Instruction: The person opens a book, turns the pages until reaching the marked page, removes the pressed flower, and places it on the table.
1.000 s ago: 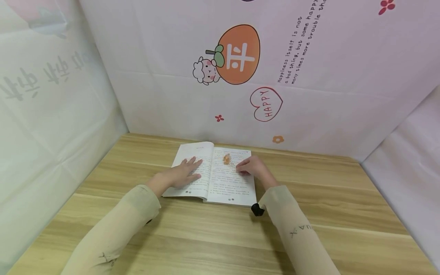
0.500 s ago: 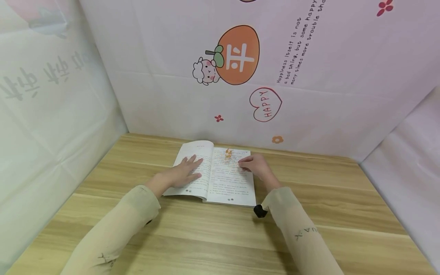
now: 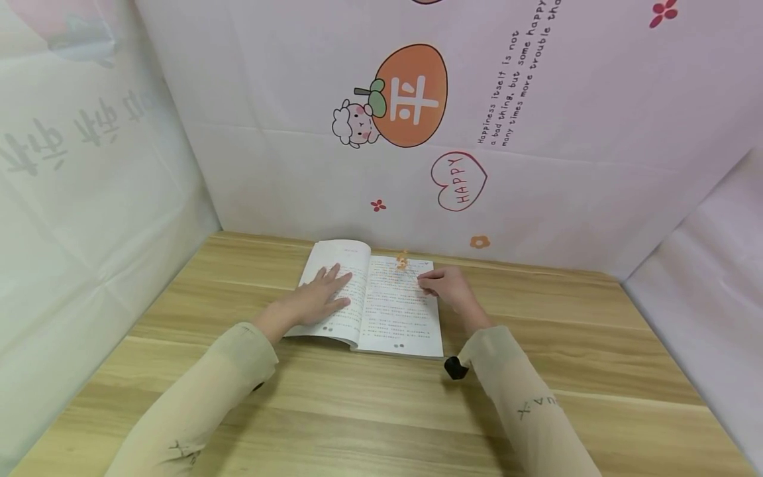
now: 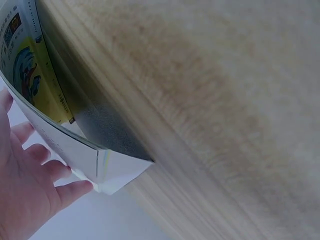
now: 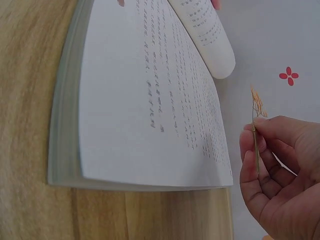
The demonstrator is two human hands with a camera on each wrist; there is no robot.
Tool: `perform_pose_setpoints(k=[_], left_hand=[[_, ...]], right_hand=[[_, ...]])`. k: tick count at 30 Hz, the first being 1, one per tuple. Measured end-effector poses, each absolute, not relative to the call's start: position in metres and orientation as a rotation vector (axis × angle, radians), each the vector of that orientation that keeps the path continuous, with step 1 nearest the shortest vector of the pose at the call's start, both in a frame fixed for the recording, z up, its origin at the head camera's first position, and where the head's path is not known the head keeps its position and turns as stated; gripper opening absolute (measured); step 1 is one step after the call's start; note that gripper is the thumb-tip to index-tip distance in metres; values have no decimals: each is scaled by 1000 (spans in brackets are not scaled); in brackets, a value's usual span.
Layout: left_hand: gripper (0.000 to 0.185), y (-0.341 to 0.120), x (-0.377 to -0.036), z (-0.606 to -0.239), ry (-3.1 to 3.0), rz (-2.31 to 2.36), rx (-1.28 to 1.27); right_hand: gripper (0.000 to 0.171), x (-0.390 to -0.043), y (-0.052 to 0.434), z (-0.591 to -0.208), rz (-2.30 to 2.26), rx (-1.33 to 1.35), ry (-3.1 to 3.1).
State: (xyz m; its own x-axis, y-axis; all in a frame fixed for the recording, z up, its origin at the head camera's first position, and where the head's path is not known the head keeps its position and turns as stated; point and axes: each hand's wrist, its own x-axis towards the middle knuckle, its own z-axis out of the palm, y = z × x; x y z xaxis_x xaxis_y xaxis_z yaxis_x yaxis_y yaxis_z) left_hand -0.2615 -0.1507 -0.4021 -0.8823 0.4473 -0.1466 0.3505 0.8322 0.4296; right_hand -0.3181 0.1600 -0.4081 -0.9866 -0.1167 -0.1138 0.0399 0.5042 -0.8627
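An open book with printed pages lies on the wooden table, its spine running away from me. Spread fingers of my left hand rest on the left page, which bows up near the spine. At the right page's outer edge, my right hand pinches the thin green stem of a small dried flower sprig between thumb and fingers. The sprig's orange head is over the far part of the right page. In the left wrist view, my left hand touches the book's curved pages, and a colourful cover shows underneath.
The wooden table extends on both sides of the book and toward me. A printed white cloth wall stands close behind the book, with further cloth walls at left and right.
My right hand has shifted slightly right and away from me, lifting the sprig so its orange head moves toward the page's far edge. The left page bows a little higher; my left hand stays there.
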Motion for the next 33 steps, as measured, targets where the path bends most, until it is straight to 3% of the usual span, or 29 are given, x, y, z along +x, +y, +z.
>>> perform_pose_setpoints(k=[33], left_hand=[[65,-145,-261,-404,2889,502,677]], right_hand=[[32,-307,217,-404,-1520,-21,2615]])
